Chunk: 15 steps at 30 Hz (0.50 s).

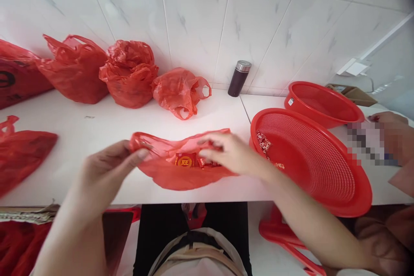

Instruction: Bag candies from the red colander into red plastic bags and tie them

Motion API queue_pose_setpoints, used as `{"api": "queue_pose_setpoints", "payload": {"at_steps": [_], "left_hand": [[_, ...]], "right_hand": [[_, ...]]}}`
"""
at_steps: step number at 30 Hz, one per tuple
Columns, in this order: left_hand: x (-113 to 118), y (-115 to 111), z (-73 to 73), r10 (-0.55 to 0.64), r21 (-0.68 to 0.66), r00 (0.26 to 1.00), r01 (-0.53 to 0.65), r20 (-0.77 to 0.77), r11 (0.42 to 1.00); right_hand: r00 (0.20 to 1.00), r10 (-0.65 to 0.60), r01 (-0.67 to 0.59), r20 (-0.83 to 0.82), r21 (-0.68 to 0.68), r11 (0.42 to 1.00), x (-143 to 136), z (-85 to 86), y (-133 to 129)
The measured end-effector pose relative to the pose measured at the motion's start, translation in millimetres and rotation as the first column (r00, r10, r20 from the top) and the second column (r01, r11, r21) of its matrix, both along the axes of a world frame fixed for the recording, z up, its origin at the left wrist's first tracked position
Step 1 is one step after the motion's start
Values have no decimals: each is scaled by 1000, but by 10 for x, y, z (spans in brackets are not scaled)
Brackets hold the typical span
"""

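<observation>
Red bag (187, 180), left hand (113, 161) pinching its edge, right hand (229, 152) inside

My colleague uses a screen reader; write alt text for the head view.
A person's left hand grips the rim of an open red plastic bag, the right hand at its mouth beside a red packet. A red perforated basket stands to the right; more red bags and a dark flask stand near the tiled wall.

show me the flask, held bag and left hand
Flask (238, 82): head view, on its dark body.
Held bag (184, 179): head view, on its near side.
Left hand (104, 171): head view, on its middle.
</observation>
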<state>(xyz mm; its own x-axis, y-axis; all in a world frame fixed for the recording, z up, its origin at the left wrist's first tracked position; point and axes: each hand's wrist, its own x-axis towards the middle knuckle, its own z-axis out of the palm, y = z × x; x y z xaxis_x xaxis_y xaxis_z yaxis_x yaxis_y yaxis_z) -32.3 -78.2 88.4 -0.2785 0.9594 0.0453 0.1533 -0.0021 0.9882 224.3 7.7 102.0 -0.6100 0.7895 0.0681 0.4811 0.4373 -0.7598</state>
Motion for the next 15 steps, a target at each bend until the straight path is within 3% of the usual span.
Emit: {"api": "queue_pose_setpoints", "payload": {"at_steps": [2,4,6,10,15], "left_hand": [[-72,74,120,213,123,976,-216,33,969],[-66,204,269,260,244,962,-273,84,931],[-2,374,434,165,384,974,-212,152,899],[147,701,740,-133,577,965,-23,227,817],[209,932,904,-491,463,855,372,166,805]], "right_hand": [[994,-74,72,-83,-27,997,234,405,100],[957,-216,241,-191,116,964,390,743,230],[915,-291,355,-280,215,910,452,969,349],[940,-266,317,-212,259,912,401,1191,437],[968,-168,229,-189,375,898,275,1406,378]]}}
